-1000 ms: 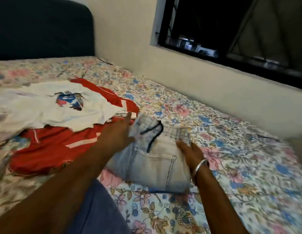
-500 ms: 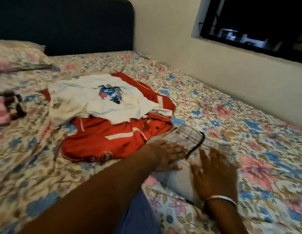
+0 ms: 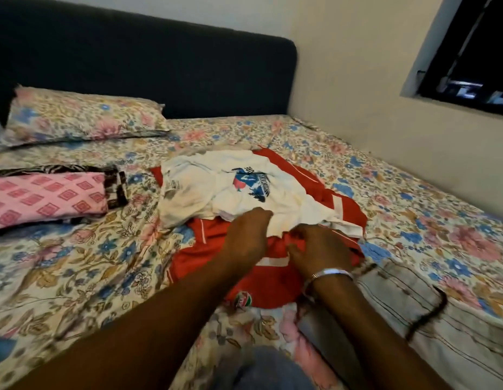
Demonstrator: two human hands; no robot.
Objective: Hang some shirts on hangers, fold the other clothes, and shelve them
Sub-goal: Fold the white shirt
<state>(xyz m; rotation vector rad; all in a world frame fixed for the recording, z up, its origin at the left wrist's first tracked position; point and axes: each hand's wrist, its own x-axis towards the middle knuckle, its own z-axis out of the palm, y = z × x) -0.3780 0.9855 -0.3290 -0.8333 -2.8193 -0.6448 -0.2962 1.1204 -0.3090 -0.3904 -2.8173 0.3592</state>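
White cotton t-shirt (image 3: 216,190), crumpled, lying near middle of bed on top of red sports jersey with white stripes (image 3: 275,263). Blue and red printed graphic on shirt chest; dark lettering beside graphic, too blurred to read. Small printed label near shirt collar at left, text illegible. Round green, white and red crest on jersey's near hem; writing in crest not readable.

Left hand (image 3: 248,235) knuckles up, fingers curled, at near edge of white shirt where shirt meets jersey; grip on cloth probable, fingertips hidden, cannot tell for certain. Right hand (image 3: 319,250) just beside left, fingers curled into bunched red jersey fabric, pinching fold. Silver metal bangle (image 3: 329,273) on right wrist.

Folded pale blue denim jeans with dark drawstring (image 3: 407,305) lying to right of jersey, near right forearm, touching jersey edge. Folded pink cloth with diamond pattern (image 3: 44,197) at left of bed, well apart from hands, resting on dark brown patterned cloth (image 3: 116,187).

Floral bedsheet in cream, blue and pink (image 3: 75,263) under everything. Matching floral pillow (image 3: 81,116) at head of bed, left side, against dark navy upholstered headboard (image 3: 149,63). Cream wall (image 3: 357,88) along right side of bed; dark window (image 3: 475,49) at upper right. Blue denim-clad knee (image 3: 261,370) at bottom edge.
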